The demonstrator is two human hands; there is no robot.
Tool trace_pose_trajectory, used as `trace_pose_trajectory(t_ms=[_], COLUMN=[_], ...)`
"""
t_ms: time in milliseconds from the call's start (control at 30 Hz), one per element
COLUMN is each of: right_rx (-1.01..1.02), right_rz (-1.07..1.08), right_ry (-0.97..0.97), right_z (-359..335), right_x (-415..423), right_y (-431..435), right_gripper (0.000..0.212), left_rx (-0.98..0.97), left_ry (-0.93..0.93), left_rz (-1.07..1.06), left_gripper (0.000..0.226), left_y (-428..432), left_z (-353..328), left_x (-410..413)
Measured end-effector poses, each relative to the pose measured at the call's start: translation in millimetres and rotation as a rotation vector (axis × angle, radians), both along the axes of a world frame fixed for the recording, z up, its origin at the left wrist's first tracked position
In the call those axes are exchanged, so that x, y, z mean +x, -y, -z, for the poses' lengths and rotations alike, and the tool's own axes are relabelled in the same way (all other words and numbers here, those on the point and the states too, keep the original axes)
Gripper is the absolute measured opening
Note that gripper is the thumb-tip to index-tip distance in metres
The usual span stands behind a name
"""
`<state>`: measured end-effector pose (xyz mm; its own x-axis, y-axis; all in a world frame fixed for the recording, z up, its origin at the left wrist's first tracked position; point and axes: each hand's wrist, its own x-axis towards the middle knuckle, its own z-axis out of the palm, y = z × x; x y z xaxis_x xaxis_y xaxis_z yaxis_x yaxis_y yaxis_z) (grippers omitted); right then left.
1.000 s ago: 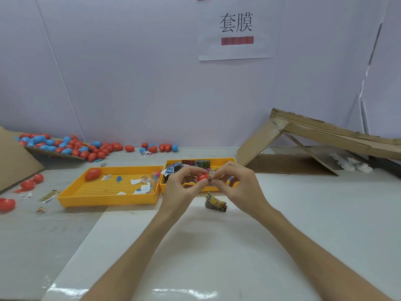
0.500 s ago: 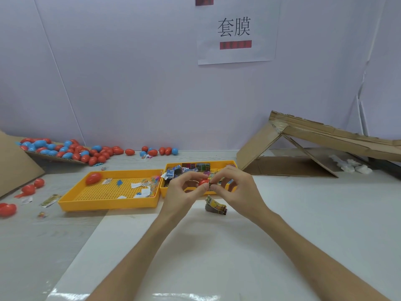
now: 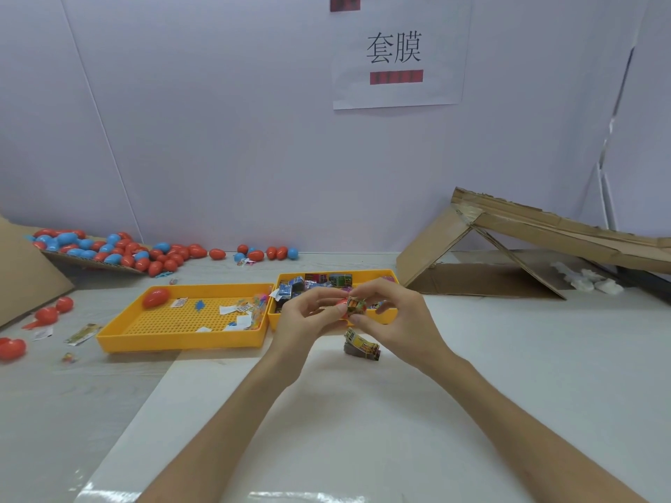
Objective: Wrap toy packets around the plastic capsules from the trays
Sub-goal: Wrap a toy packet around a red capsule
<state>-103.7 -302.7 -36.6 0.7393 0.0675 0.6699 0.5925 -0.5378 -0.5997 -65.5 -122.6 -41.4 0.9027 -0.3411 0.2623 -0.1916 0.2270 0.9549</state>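
Note:
Both hands meet above the table in front of the right yellow tray (image 3: 388, 315). My left hand (image 3: 308, 315) pinches a red capsule (image 3: 341, 304) from the left. My right hand (image 3: 395, 315) pinches a printed toy packet (image 3: 355, 306) that sits over the capsule's right end. A small stack of packets (image 3: 361, 345) lies on the table just below the hands. The right tray holds several packets (image 3: 319, 283). In the left yellow tray (image 3: 181, 337) lie one red capsule (image 3: 155, 297) and paper scraps.
A pile of red and blue capsules (image 3: 120, 250) lies on cardboard at the back left, with loose ones (image 3: 47, 314) on the table's left. A folded cardboard ramp (image 3: 508, 245) stands at the right. A white mat (image 3: 363, 430) covers the near table.
The packet has slid further over the capsule's right end between my fingers. Both hands stay close together in front of the right tray.

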Motion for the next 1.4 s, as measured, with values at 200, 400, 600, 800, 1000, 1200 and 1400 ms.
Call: trace_pose_trajectory(t_ms=[200, 400, 600, 800, 1000, 1200, 1400], right_rx=[0.042, 0.048, -0.024, -0.079, -0.096, -0.095, -0.068], right_rz=[-0.013, 0.013, 0.023, 0.015, 0.033, 0.000, -0.023], right_ry=[-0.015, 0.022, 0.090, 0.125, 0.112, 0.056, 0.001], right_z=[-0.1, 0.8, 5.7, 10.2, 9.3, 11.3, 11.0], right_x=[0.3, 0.9, 3.1, 4.6, 7.5, 8.6, 7.8], right_y=[-0.9, -1.4, -3.3, -8.0, -4.3, -6.2, -8.9], right_gripper=[0.028, 0.030, 0.037, 0.041, 0.036, 0.031, 0.031], left_rx=[-0.055, -0.167, -0.116, -0.018, -0.092, -0.165, -0.199], left_ry=[-0.093, -0.257, -0.258, -0.224, -0.269, -0.346, -0.359], left_rz=[0.002, 0.107, 0.187, 0.124, 0.225, 0.298, 0.310], left_gripper=[0.023, 0.026, 0.037, 0.036, 0.045, 0.049, 0.050], left_y=[-0.9, -1.7, -0.6, 0.4, -1.8, -5.1, -5.7], left_z=[0.0, -2.1, -5.0, -1.2, -7.4, -9.5, -10.0], left_x=[-0.2, -3.0, -5.8, -3.9, -6.0, -5.5, -3.3])
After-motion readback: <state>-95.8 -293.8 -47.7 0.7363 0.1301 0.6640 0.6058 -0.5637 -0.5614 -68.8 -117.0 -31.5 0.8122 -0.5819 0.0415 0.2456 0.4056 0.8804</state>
